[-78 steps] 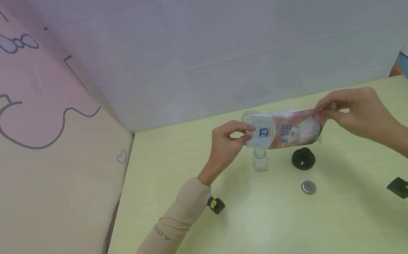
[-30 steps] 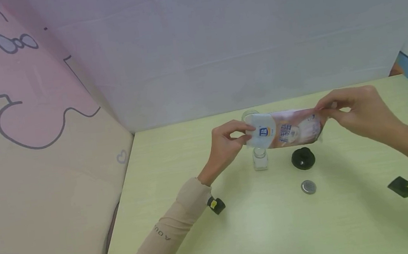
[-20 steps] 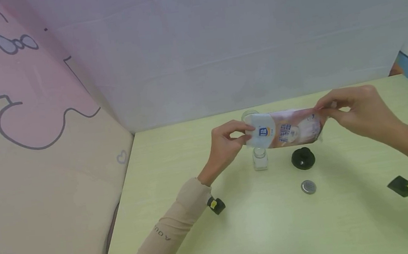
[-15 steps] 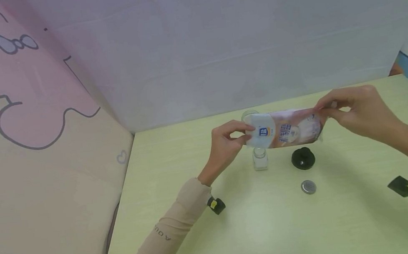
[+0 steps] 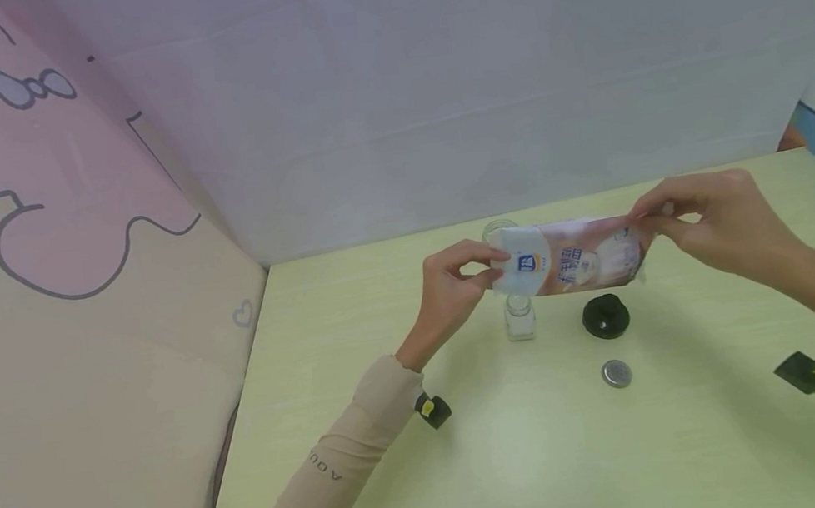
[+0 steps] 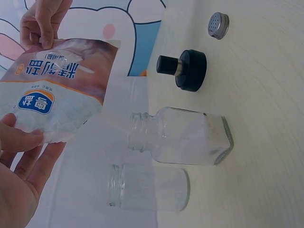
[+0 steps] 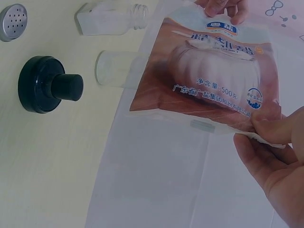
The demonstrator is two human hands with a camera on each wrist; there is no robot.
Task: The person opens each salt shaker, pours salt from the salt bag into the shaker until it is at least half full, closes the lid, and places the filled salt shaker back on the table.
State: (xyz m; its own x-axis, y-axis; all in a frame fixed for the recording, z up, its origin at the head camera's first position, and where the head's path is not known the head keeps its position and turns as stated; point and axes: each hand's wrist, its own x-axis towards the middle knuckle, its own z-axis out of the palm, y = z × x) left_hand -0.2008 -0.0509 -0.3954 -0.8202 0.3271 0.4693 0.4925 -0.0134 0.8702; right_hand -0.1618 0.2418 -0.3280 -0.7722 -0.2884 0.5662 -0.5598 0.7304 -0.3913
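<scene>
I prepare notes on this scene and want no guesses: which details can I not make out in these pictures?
Right wrist view: the mouth of the round glass jar, behind the salt bag.
Head view: most of that jar, behind the same bag; the bag's small print, blurred.
Left wrist view: part of the left hand, cut off by the left edge.

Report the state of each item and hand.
Brown-and-white plastic salt bag: aloft; seal unclear
Clear square glass bottle: upright, uncapped
Clear round glass jar: upright, uncapped
Round black knobbed lid: off, knob up
Round silver perforated metal cap: off, holes up
Left hand: pinching bag
Right hand: pinching bag
</scene>
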